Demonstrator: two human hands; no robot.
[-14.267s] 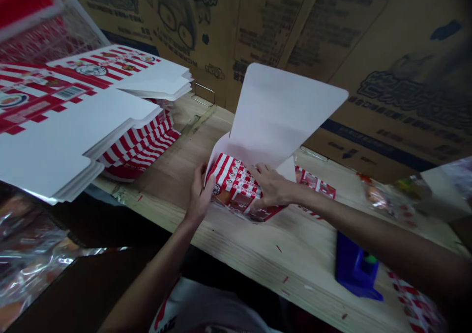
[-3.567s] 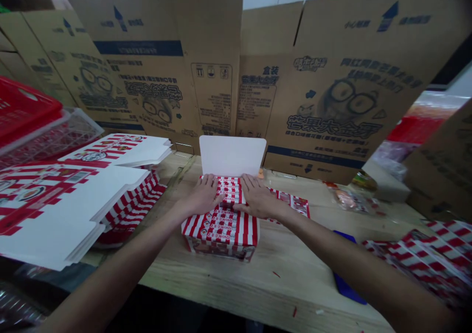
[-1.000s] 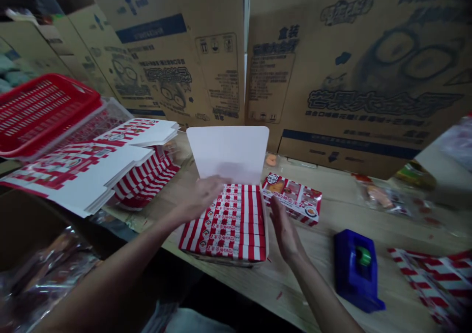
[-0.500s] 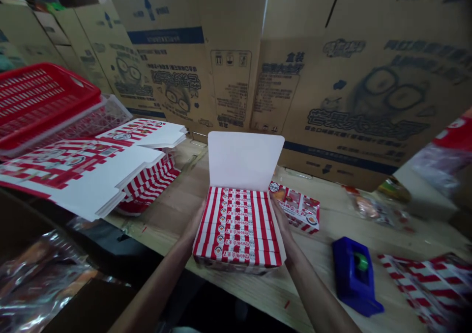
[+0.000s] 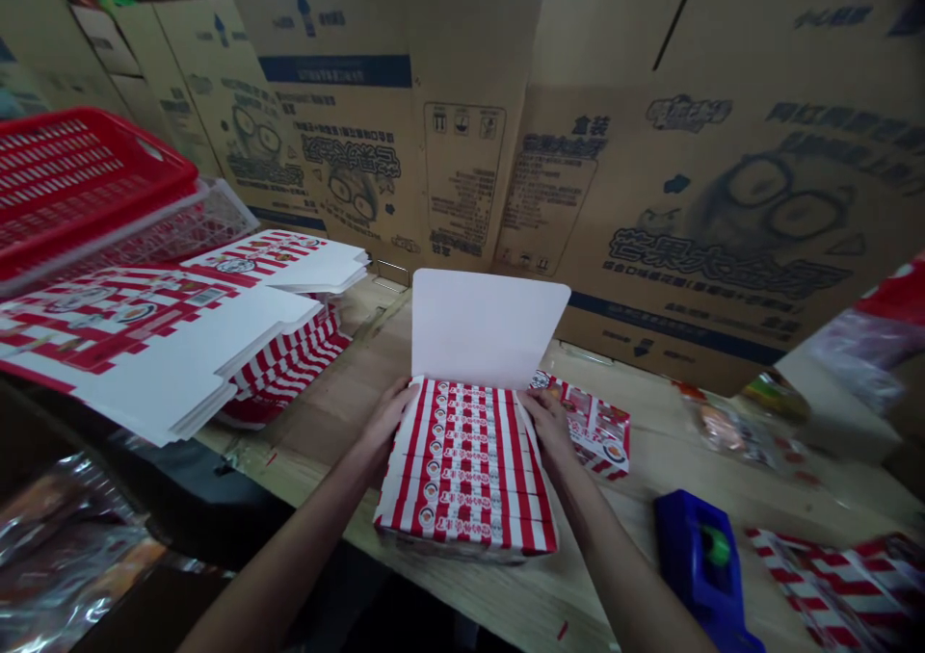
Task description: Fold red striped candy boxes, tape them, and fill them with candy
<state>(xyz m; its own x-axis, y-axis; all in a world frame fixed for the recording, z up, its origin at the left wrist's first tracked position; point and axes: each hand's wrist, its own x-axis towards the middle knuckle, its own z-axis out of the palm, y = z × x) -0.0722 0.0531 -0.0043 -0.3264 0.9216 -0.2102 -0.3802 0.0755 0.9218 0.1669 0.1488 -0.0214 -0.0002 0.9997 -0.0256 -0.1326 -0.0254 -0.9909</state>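
Parts of the left hand (image 5: 388, 424) and right hand (image 5: 547, 429) are hard to make out: dim light blurs the fingers, and some fingertips are lost against the box edges. The hands are apart from each other, clamped on opposite sides of one display box (image 5: 498, 345) near its back corners. How firmly they press I cannot tell. The display box rests on the counter (image 5: 541, 600) in front of the person, its underside and most of its side walls hidden. Its lid (image 5: 469, 311) is raised at the back, plain white on the inner face. Slim boxes (image 5: 462, 460) fill it in a close row from front to back, with red and white stripes, a checked middle band, red characters and a small round emblem each.

Behind the right hand lies a printed box (image 5: 601, 430), partly covered. The bottom edge cuts off a blue tape dispenser (image 5: 698, 557); striped packs (image 5: 838, 581) run out at the right, and a red basket (image 5: 79, 176) at the left. Clear bags (image 5: 65, 547) at lower left show contents too blurred to name.
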